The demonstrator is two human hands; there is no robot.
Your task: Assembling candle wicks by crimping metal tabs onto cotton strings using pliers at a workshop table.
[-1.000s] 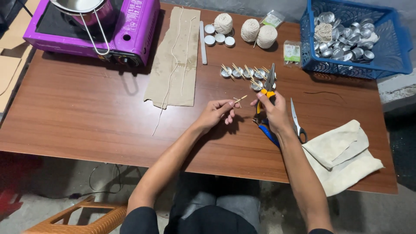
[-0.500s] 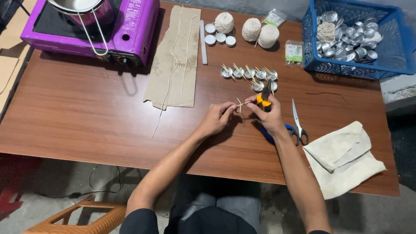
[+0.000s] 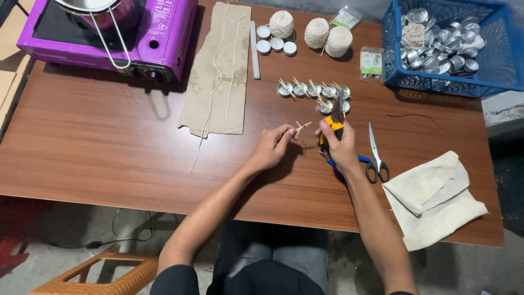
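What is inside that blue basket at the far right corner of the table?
The blue basket holds a heap of small round silver metal cups, with a pale bundle of string lying on top. The heap hides whatever lies beneath it, and the basket's right end is out of frame.

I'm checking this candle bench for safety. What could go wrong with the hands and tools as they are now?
1. The left hand pinches small wooden sticks close to the yellow-handled pliers in the right hand; fingertips might get nipped.
2. The steel scissors lie right beside the right wrist; a sideways move could catch them.
3. The small round metal cups just beyond the pliers could be knocked over.
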